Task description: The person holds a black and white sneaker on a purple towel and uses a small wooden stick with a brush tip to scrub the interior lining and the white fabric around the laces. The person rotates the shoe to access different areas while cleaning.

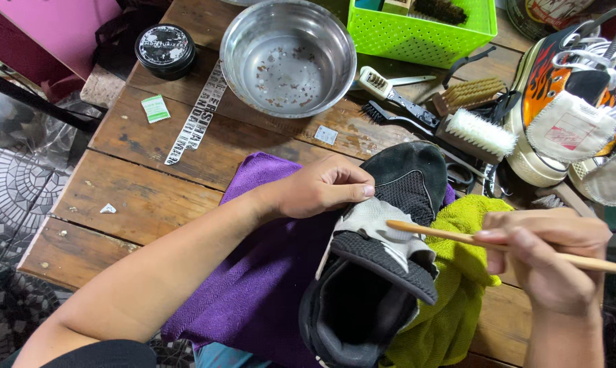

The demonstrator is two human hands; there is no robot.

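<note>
Black mesh covers the one shoe [383, 272] that both hands work on; it lies near the front edge of the wooden surface [144, 184], resting on two cloths, one purple [267, 272] and one yellow-green [457, 300]. The left hand [321, 187] pinches the shoe's grey tongue [376, 221] between thumb and fingers, closed on it. The right hand [549, 255] is closed around one thin wooden stick [457, 237], whose tip touches the tongue.

Behind the shoe stands one steel bowl [287, 54], with specks in a little water. Left of it sits one round black tin [165, 49], and beside that one small green packet [156, 108] and one printed strip [199, 112]. One lime-green basket [423, 31] stands at the back. Between bowl and basket side lie about four brushes [478, 133], overlapping, so the count is uncertain. At the right edge rest two flame-patterned sneakers [566, 102], pressed together.
</note>
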